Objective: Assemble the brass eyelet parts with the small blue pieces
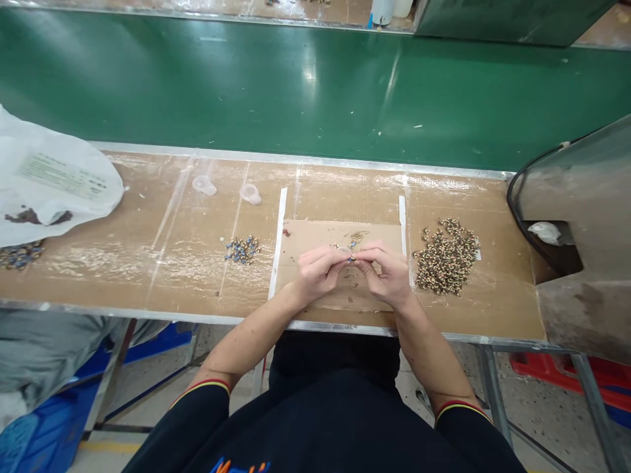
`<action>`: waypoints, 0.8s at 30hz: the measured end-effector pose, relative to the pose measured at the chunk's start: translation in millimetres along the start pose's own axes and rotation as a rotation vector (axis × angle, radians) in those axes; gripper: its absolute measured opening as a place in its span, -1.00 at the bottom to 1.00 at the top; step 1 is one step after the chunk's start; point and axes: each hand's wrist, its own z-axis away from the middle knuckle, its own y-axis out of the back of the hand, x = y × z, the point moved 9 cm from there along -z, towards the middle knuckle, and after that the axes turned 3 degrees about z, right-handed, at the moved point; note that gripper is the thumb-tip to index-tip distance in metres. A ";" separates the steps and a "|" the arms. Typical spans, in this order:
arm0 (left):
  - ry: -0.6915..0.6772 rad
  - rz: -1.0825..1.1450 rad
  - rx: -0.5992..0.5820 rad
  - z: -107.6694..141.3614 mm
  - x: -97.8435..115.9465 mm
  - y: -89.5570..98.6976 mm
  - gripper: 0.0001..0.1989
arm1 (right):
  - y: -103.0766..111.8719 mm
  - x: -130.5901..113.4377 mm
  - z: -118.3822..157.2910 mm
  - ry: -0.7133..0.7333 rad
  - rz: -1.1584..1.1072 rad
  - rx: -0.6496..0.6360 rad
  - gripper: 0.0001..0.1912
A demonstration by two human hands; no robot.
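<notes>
My left hand [320, 270] and my right hand [383, 270] meet over a cardboard sheet [315, 235] at the middle of the bench. Between their fingertips they pinch one small brass-coloured part with blue on it [351, 259]; its exact kind is too small to make out. Just beyond the fingers lie a few similar small parts [353, 244] on the sheet. To the right of my right hand spreads a large pile of small brass-coloured metal parts [446, 257]. Left of my left hand sits a smaller pile of blue and brass parts [242, 250].
Two clear plastic cups [251, 194] lie toward the back left. A white sack [54, 174] covers the far left, with more blue parts [22, 255] beside it. A metal housing [586, 243] with a black cable [515, 197] bounds the right. Behind runs a green belt [296, 92].
</notes>
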 end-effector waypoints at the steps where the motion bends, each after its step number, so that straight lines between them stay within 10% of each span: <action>1: -0.013 -0.018 0.004 0.2 0.9 0.4 -0.94 | -0.7 0.2 0.1 0.001 0.004 -0.001 -0.84; 12: 0.021 -0.262 -0.147 4.0 -19.9 26.8 -0.85 | 11.8 21.7 -0.9 -0.070 -0.043 0.095 -0.82; 19: 0.414 -0.644 -0.313 55.2 -81.2 139.5 -0.71 | 45.8 25.6 2.7 -0.076 -0.028 0.272 -0.90; 24: 0.526 -0.822 0.212 68.6 -38.2 245.5 -0.66 | 70.2 19.7 11.9 -0.034 -0.199 0.389 -0.56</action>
